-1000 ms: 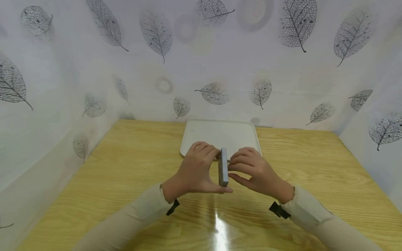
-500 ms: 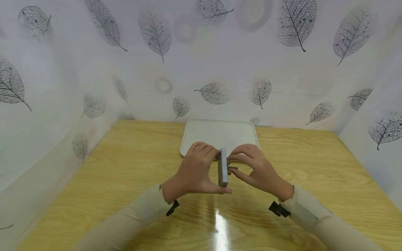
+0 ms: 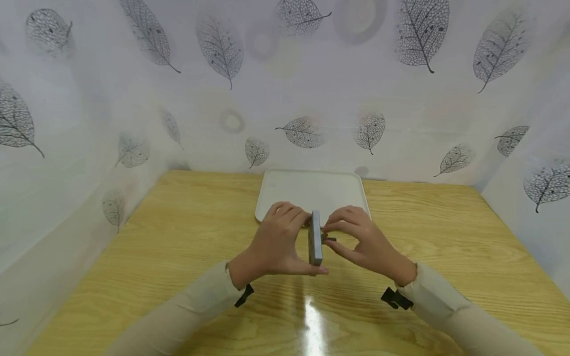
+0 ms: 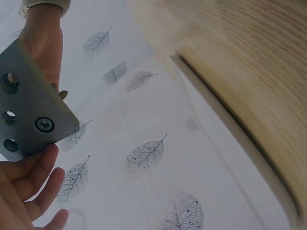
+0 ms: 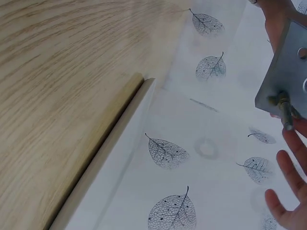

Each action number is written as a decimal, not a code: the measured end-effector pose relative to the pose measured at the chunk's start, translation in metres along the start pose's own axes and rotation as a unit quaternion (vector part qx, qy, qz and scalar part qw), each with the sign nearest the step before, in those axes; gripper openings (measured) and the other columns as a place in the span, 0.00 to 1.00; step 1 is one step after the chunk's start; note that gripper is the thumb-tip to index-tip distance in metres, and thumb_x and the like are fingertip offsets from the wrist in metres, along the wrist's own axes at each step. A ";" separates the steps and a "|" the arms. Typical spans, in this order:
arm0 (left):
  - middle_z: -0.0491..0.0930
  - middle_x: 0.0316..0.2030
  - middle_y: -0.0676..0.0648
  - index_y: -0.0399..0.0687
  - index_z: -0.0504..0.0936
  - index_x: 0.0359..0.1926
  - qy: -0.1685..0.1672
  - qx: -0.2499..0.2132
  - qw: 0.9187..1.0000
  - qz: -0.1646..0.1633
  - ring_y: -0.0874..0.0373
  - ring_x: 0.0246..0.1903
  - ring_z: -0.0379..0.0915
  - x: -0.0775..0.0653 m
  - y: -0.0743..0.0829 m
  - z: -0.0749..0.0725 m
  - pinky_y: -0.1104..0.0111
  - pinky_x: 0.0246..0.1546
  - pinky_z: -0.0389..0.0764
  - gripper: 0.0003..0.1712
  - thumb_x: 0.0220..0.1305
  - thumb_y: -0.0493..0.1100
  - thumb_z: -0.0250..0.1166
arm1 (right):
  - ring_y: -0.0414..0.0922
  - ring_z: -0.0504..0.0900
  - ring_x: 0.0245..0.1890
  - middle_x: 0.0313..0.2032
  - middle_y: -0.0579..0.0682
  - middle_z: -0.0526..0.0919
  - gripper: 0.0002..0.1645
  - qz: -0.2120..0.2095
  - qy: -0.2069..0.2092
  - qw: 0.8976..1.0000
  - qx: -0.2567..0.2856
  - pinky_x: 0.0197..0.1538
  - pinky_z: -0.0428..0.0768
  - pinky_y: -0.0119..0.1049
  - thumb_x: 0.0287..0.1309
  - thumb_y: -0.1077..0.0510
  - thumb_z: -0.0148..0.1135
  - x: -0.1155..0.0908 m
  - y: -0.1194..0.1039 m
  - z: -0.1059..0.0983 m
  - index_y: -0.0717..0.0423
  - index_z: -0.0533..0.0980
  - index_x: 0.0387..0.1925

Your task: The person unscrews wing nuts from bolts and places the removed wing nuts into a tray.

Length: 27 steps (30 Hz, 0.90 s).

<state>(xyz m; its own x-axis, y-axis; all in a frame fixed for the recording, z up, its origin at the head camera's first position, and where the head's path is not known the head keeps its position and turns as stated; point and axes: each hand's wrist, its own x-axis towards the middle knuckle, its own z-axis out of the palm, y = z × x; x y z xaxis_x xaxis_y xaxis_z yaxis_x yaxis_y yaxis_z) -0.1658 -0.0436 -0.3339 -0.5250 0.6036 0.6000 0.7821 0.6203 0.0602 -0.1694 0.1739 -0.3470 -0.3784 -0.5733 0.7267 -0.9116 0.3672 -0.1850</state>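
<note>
One left hand, thumb and fingers spanning and gripping a metal plate | plate upright, just right of that palm | bolt jutting rightward from it, winged nut probably against the face, partly hidden | right hand half curled, thumb and forefinger pinching the nut
</note>
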 end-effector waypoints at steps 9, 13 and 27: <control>0.78 0.32 0.56 0.50 0.78 0.40 0.005 -0.004 1.000 0.000 0.61 0.39 0.73 0.000 0.000 0.001 0.60 0.53 0.70 0.47 0.24 0.79 0.69 | 0.49 0.75 0.43 0.38 0.52 0.80 0.18 -0.073 0.006 0.997 -0.035 0.51 0.71 0.41 0.65 0.49 0.53 0.000 -0.007 0.001 0.56 0.82 0.30; 0.79 0.32 0.56 0.49 0.78 0.40 0.004 -0.009 1.000 0.001 0.61 0.39 0.73 0.000 0.001 0.001 0.60 0.53 0.70 0.48 0.23 0.78 0.70 | 0.49 0.75 0.42 0.39 0.53 0.79 0.17 -0.076 0.025 0.996 -0.030 0.50 0.71 0.41 0.64 0.50 0.54 0.000 -0.005 0.001 0.57 0.81 0.32; 0.79 0.33 0.56 0.50 0.78 0.41 0.005 -0.003 1.000 0.002 0.61 0.40 0.72 -0.001 -0.001 0.002 0.60 0.54 0.70 0.48 0.23 0.78 0.70 | 0.44 0.76 0.44 0.39 0.45 0.81 0.17 0.045 -0.038 0.998 -0.021 0.49 0.71 0.43 0.66 0.46 0.51 -0.004 0.001 0.001 0.52 0.80 0.39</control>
<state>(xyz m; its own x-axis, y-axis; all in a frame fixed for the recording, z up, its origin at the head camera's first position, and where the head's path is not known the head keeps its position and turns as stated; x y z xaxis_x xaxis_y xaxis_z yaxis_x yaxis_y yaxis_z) -0.1665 -0.0435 -0.3362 -0.5191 0.6002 0.6085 0.7859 0.6151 0.0637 -0.1691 0.1760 -0.3513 -0.4710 -0.5898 0.6559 -0.8665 0.4487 -0.2187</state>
